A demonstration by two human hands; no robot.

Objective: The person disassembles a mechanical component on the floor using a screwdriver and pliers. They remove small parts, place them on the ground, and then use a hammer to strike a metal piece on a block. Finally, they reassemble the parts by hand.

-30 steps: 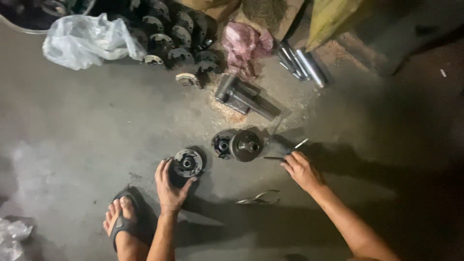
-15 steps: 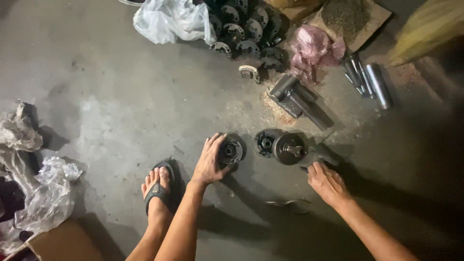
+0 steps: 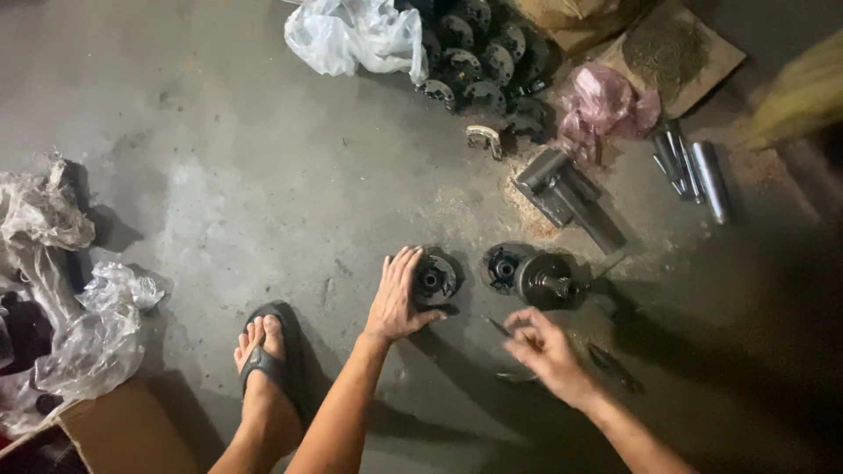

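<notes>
My left hand (image 3: 397, 297) rests on the left side of a round dark metal disc part (image 3: 437, 279) that lies flat on the concrete floor, fingers spread over its rim. To its right lie two more round parts, a hub (image 3: 502, 267) and a drum with a short shaft (image 3: 547, 281). My right hand (image 3: 546, 351) is blurred just in front of them, fingers closed around a thin metal tool (image 3: 494, 325) whose tip points left. Pliers (image 3: 518, 377) lie on the floor under that hand.
My foot in a sandal (image 3: 263, 355) is left of my arm. Farther back are a steel block tool (image 3: 562, 191), metal cylinders (image 3: 694, 165), a pink bag (image 3: 606, 104), a white bag (image 3: 360, 37) and a pile of round parts (image 3: 483, 54). Crumpled plastic (image 3: 79, 338) lies at left.
My right hand has lifted the thin tool off the floor beside the drum and drawn it back toward me. My left hand stays on the disc. The view has shifted left.
</notes>
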